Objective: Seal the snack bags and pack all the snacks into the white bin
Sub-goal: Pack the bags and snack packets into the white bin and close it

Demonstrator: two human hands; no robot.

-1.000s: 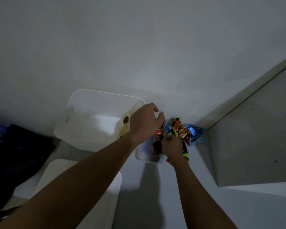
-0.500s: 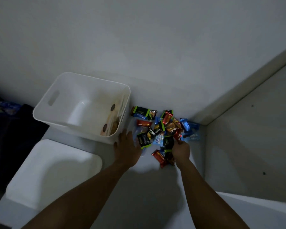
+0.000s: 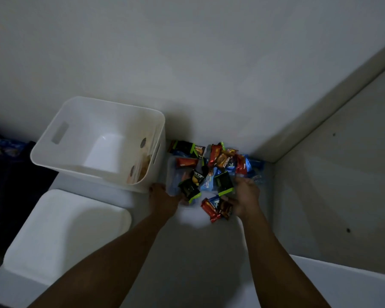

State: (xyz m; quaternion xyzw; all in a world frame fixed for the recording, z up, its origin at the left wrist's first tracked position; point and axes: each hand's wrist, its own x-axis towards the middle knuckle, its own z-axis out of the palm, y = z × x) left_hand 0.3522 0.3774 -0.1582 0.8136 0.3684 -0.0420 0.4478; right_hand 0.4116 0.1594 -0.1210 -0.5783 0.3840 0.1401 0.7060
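The white bin (image 3: 98, 141) is shown nearly empty, only something pale being seen against its right inner wall. Right of the bin, the snack packets (image 3: 211, 172) lie scattered, unpacked. The left hand (image 3: 162, 200) and right hand (image 3: 246, 196) rest open-fingered at the pile's near edge; no firm grasp can be told.

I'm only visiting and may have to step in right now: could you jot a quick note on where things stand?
Left hand: resting at the near edge of a clear bag beside the white bin; grip unclear.
Right hand: on the near right of the snack pile, fingers on a green-edged packet; grip unclear.
Snacks: spread loose against the wall, right of the bin.
Done: a packet of something already leans inside the bin's right wall.
Left: seal the bags, load every snack into the bin.
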